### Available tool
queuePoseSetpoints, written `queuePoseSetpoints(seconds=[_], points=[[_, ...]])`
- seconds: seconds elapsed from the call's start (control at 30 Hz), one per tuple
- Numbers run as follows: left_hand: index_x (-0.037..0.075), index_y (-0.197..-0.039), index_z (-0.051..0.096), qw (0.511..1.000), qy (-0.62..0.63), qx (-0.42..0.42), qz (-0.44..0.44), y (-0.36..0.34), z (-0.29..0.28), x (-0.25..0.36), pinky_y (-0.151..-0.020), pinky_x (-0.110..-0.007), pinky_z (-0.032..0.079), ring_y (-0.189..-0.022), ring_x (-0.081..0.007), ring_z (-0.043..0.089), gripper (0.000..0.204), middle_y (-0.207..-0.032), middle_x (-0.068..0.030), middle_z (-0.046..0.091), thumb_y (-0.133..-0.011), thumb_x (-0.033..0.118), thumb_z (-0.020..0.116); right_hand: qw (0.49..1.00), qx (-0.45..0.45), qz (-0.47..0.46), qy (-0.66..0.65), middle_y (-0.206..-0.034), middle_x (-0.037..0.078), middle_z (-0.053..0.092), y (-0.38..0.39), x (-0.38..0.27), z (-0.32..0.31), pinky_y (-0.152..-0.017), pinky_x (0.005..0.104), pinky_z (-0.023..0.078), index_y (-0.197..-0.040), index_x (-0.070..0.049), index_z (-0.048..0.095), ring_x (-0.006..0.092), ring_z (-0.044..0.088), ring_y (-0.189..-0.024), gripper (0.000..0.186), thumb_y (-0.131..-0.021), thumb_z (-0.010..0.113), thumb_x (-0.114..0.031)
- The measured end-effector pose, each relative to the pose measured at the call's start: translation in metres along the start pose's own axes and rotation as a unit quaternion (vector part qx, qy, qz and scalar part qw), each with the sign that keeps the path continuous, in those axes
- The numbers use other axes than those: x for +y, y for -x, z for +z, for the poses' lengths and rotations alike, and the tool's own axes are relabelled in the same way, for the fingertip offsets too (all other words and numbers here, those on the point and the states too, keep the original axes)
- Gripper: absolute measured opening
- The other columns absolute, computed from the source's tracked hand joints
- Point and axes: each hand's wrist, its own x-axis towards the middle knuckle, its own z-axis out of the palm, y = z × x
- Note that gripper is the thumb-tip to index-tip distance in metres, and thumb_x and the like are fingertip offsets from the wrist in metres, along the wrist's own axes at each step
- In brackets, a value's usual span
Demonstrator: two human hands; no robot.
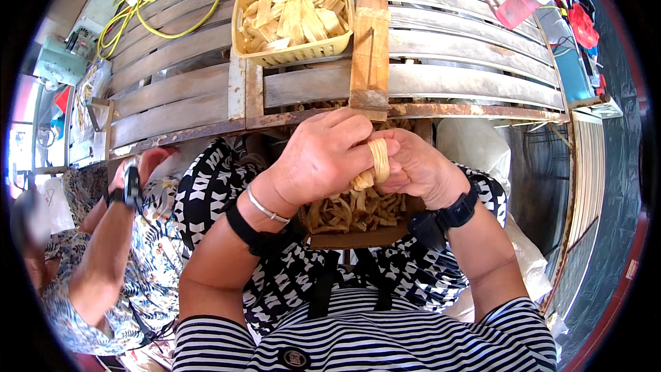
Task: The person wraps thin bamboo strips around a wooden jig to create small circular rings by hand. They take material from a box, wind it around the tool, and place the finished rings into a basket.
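Observation:
Above my lap, both hands meet at a small bundle of pale yellow, fibrous strips (pixel 380 160), with a band wound round its middle. My left hand (pixel 320 155) is closed, its fingertips gripping the bundle from the left. From the right, my right hand (pixel 427 169) pinches the same bundle between thumb and fingers. Part of the bundle is hidden behind the fingers. Directly below the hands, a cardboard box (pixel 358 240) rests between my legs, holding many loose yellowish-brown strips (pixel 354 212).
A yellow plastic basket (pixel 292 57) of flat yellow pieces stands on the slatted wooden table (pixel 475 83). Beside it, a wooden block (pixel 370 48) reaches the table edge. A yellow cable (pixel 144 10) lies far left, a pink bottle (pixel 527 0) far right. Another person's hand (pixel 148 165) is at left.

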Motion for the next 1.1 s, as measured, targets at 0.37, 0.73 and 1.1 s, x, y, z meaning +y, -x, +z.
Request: queuePoseSetpoints(seconds=[0.37,0.73,1.1], points=[[0.006,-0.107,0.064,0.920,0.245,0.155,-0.262,-0.007,0.015,0.014,-0.082,-0.034,0.051,-0.097,-0.0301,0.062,0.028,-0.111,-0.0149,0.061,-0.079,0.002,0.063,0.839,0.201,-0.467,0.193,-0.081,0.004,0.063,-0.005,0.016,0.033,-0.052,0.0181,0.042,-0.090,-0.001,0.057,0.0046,0.050,-0.059,0.014,-0.093,0.056,-0.014],[-0.001,-0.081,0.061,0.968,0.118,-0.024,-0.218,0.014,0.013,-0.002,-0.081,-0.034,0.050,-0.094,-0.0338,0.061,0.013,-0.099,-0.0180,0.063,-0.069,-0.002,0.063,0.845,0.216,-0.315,0.375,-0.071,0.002,0.060,-0.015,0.031,0.002,-0.056,0.0198,0.045,-0.086,0.000,0.059,0.0044,0.052,-0.063,0.016,-0.092,0.058,-0.015],[-0.002,-0.077,0.061,0.952,0.184,0.099,-0.225,0.007,0.005,-0.008,-0.075,-0.031,0.050,-0.088,-0.0256,0.060,0.002,-0.096,-0.0112,0.060,-0.075,-0.003,0.061,0.950,0.124,-0.269,0.103,-0.090,0.003,0.064,-0.021,0.032,0.006,-0.067,0.0224,0.047,-0.103,0.000,0.059,0.0093,0.058,-0.076,0.024,-0.095,0.050,-0.022]])
